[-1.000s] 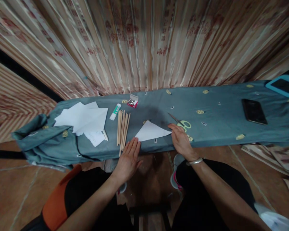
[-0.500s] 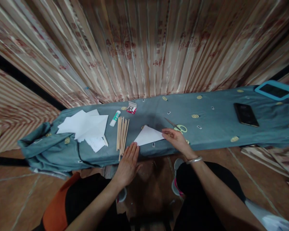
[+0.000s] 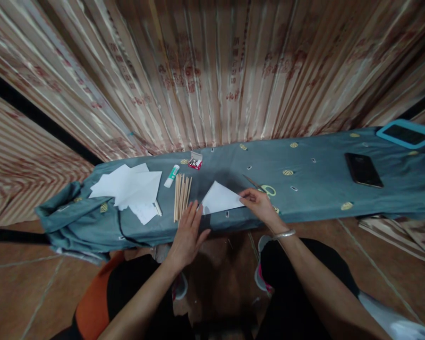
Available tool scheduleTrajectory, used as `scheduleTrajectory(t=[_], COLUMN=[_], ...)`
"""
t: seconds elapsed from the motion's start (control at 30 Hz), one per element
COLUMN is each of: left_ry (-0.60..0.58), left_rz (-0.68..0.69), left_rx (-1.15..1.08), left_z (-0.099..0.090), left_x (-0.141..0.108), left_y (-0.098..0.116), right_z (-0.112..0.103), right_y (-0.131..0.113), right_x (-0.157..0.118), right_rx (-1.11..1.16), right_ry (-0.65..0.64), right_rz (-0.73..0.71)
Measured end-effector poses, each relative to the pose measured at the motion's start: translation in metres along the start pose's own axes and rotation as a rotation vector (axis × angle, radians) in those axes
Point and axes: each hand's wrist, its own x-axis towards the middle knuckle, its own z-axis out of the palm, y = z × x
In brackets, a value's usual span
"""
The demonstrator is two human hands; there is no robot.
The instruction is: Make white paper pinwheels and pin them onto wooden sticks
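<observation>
A white sheet of paper [image 3: 220, 198], folded to a triangle, lies near the front edge of the cloth-covered table. My left hand [image 3: 187, 233] is open, its fingers stretched out at the triangle's left corner and partly over the ends of the wooden sticks [image 3: 182, 193]. At the right corner my right hand [image 3: 258, 204] pinches the folded paper between thumb and fingers. Just behind the right hand lies a pair of scissors [image 3: 268, 190] with light green handles, blades pointing back left.
Several loose white sheets [image 3: 131, 186] lie at left. A glue stick [image 3: 172, 176] and a small open red box [image 3: 195, 162] of metal pieces sit behind the sticks. To the right are a black phone [image 3: 363, 170] and a blue-framed tablet [image 3: 407, 133]. A curtain [image 3: 212, 71] hangs behind.
My left hand has shifted slightly left, its fingers now more over the sticks' near ends. My right hand keeps its pinch on the paper's right corner. The view has moved a little.
</observation>
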Motion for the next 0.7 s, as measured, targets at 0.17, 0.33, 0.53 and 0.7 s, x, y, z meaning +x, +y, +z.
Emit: scheduleTrajectory(t=[0.17,0.33,0.53,0.7], left_ry=[0.042,0.071,0.047,-0.027], left_rz=[-0.296,-0.531,-0.565,-0.664], left_rx=[-0.305,-0.656,-0.915,-1.077], left_z=[-0.009,-0.017,-0.023,-0.024], left_x=[0.025,0.047,0.059,0.065], left_y=[-0.015,-0.019,-0.004,0.008], right_z=[-0.006,-0.018,-0.025,-0.028], right_y=[-0.007,-0.017,-0.023,-0.025], right_x=[0.000,-0.005,-0.007,-0.006], right_rx=[0.140,0.250,0.349,0.391], right_ry=[-0.043,-0.098,-0.048,-0.059], right_rz=[-0.007,0.032,0.075,0.080])
